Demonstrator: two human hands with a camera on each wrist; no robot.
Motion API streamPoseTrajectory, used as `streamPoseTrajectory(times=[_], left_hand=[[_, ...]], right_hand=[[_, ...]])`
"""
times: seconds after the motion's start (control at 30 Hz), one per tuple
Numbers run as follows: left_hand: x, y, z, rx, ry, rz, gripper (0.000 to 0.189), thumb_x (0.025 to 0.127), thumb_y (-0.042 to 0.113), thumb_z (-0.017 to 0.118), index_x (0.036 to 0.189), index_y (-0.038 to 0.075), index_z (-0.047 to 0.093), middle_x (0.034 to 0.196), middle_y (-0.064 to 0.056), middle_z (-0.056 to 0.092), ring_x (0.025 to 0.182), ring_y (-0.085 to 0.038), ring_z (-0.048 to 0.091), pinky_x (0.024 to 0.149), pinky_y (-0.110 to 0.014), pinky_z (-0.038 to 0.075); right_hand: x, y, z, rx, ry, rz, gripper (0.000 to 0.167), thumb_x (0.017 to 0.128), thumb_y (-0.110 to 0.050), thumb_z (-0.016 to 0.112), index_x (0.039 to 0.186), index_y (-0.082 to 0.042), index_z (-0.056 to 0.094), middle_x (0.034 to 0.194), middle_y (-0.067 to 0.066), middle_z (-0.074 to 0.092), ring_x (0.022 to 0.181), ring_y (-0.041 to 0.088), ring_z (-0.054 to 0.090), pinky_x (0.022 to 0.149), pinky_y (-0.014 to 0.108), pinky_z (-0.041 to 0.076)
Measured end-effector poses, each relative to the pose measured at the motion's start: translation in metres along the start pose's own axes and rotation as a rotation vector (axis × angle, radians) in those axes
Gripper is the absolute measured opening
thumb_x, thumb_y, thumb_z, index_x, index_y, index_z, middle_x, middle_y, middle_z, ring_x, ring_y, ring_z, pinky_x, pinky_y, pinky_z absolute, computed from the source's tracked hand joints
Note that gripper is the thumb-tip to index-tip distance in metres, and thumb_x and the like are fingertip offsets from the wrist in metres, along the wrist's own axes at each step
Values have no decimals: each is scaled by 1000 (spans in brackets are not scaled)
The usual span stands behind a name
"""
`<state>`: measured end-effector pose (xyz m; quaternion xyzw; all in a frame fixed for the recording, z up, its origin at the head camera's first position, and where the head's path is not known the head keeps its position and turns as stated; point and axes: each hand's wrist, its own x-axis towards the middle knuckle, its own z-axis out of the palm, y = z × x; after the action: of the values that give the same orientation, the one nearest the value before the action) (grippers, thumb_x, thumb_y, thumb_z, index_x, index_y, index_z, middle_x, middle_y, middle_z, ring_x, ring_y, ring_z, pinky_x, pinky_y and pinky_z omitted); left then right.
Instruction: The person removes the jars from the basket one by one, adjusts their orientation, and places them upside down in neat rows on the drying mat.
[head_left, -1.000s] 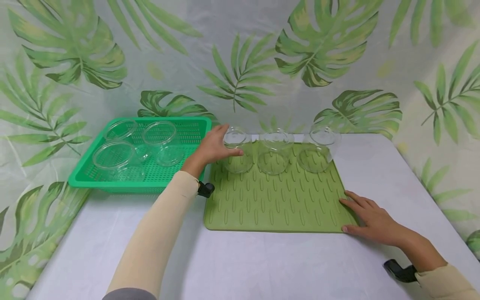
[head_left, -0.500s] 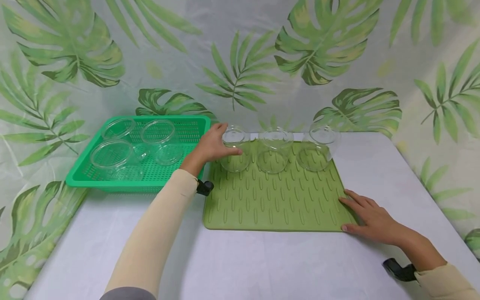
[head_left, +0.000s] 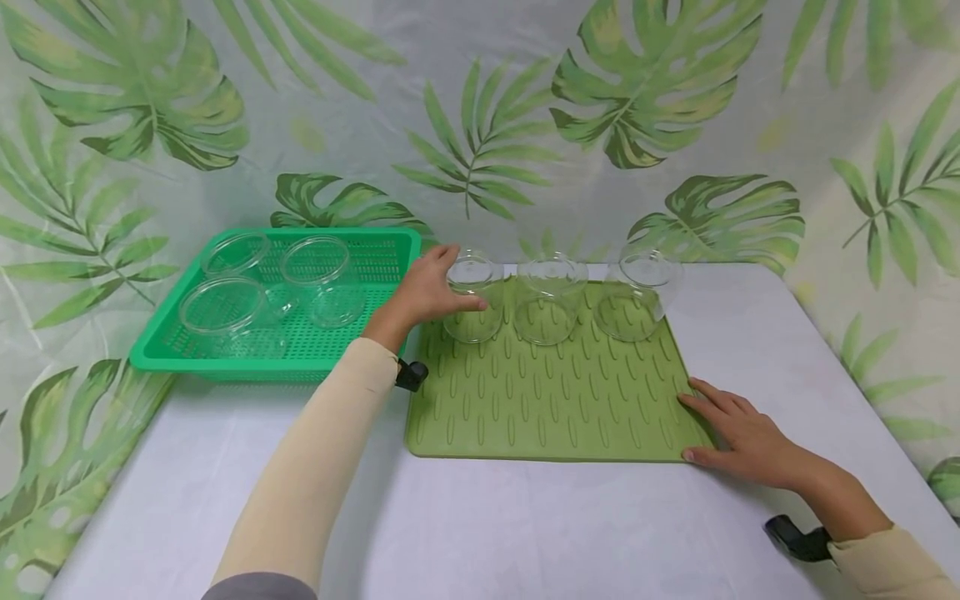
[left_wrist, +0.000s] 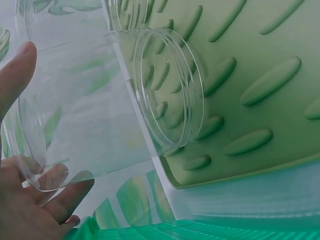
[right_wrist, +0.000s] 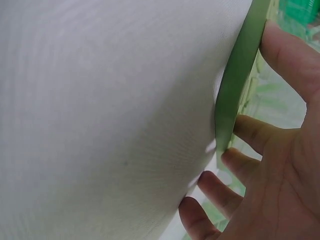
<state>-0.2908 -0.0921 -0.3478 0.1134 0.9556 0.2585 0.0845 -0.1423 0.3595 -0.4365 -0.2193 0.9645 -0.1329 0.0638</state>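
Note:
In the head view my left hand (head_left: 426, 292) is around the upper part of the leftmost clear jar (head_left: 474, 329), which stands on the ribbed green mat (head_left: 555, 408). The left wrist view has the thumb on one side of this jar (left_wrist: 95, 105) and the fingers on the other, partly seen through its wall. The jar's ringed end is down on the mat. My right hand (head_left: 750, 442) rests with spread fingers at the mat's right edge. In the right wrist view, the thumb and fingertips (right_wrist: 247, 131) touch that green edge (right_wrist: 240, 75).
Two more clear jars, a middle one (head_left: 546, 323) and a right one (head_left: 628, 317), stand along the mat's back. A green perforated basket (head_left: 225, 367) at the left holds several clear jars (head_left: 225, 312). Behind the white table (head_left: 525, 533) hangs a leaf-print cloth (head_left: 495, 50).

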Motion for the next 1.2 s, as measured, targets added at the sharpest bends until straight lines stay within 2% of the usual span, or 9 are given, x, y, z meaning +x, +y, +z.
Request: streamPoseTrajectory(times=[0.4,0.53,0.7,0.8,0.93,1.03,1.2], left_hand=[[-1,-1,-2,-18,25,4,108,79,54,78,159,14,18,165,-12,21,153,-37,20,120,-57,28],[-3,0,-4,-23,29,2,112,78,54,79,160,11,15,166,-14,17,153,-36,19,120,-57,29],[-12,0,-12,-31,47,50,111,79,51,79,160,10,14,166,-15,13,153,-36,19,119,-57,31],[-24,-1,-22,4,74,107,105,81,49,79,159,11,20,165,-14,19,151,-37,24,117,-57,33],[-49,-3,-40,61,103,164,98,82,45,79,157,10,27,163,-15,24,150,-38,26,117,-58,32],[-69,-10,-52,93,109,177,95,83,41,78,156,8,28,163,-16,24,150,-39,24,118,-60,30],[-102,-30,-71,119,133,169,91,85,37,77,155,5,29,162,-18,26,149,-41,24,116,-62,31]], right_hand=[[1,-2,-1,12,2,1,75,84,-40,76,143,-4,46,153,22,33,128,51,39,84,70,44],[2,-2,-2,13,-1,-5,75,84,-39,76,143,-4,45,153,23,33,128,52,39,85,70,44],[3,-2,-2,17,0,-7,75,84,-39,76,143,-3,45,153,23,33,127,53,40,84,71,43],[1,-2,-2,23,-2,-2,76,84,-40,76,143,-3,45,153,24,33,127,53,39,84,71,43],[0,-2,-1,17,3,-1,76,84,-40,76,143,-3,46,153,24,33,127,52,40,85,70,43],[0,-2,-1,14,5,-1,75,84,-40,76,143,-3,46,153,24,33,128,52,40,85,70,43],[0,-5,-3,23,-1,2,76,84,-40,76,142,-3,46,153,24,33,128,52,39,85,71,43]])
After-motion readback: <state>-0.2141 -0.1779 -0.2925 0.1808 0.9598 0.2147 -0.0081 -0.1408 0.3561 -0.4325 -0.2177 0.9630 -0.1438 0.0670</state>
